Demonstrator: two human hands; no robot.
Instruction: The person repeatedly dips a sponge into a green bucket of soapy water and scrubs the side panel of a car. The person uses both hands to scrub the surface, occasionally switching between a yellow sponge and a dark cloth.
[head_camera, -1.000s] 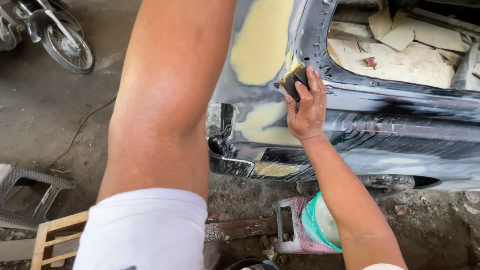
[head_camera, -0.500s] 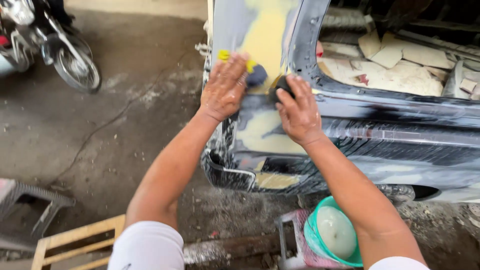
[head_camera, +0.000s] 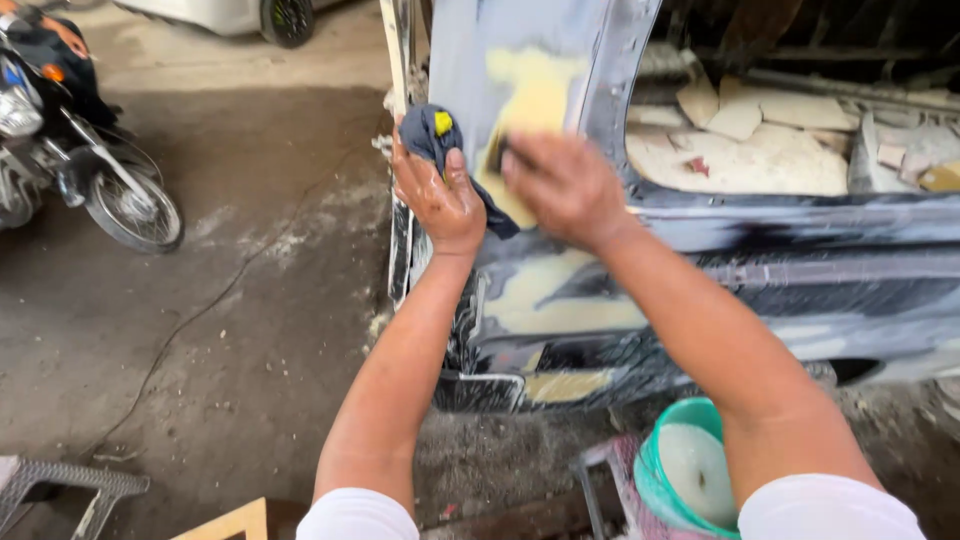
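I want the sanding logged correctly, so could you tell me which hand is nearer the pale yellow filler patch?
Right. The right hand presses on the pale yellow filler patch; the left hand is beside it.

Blurred right hand (head_camera: 565, 185), motorcycle (head_camera: 70, 140) cropped.

dark blue cloth (head_camera: 440, 140), yellow filler patch (head_camera: 535, 100), green bowl (head_camera: 650, 490).

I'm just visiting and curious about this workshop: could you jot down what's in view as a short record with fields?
Setting: workshop with a concrete floor
Main object: dark car body panel with pale yellow filler patches
Left hand: holds a dark cloth against the panel
Right hand: pressed on the filler patch, blurred; whether its grip holds something cannot be told
Below: green bucket with pale contents
Left side: parked motorcycle
Inside car: pale broken board pieces
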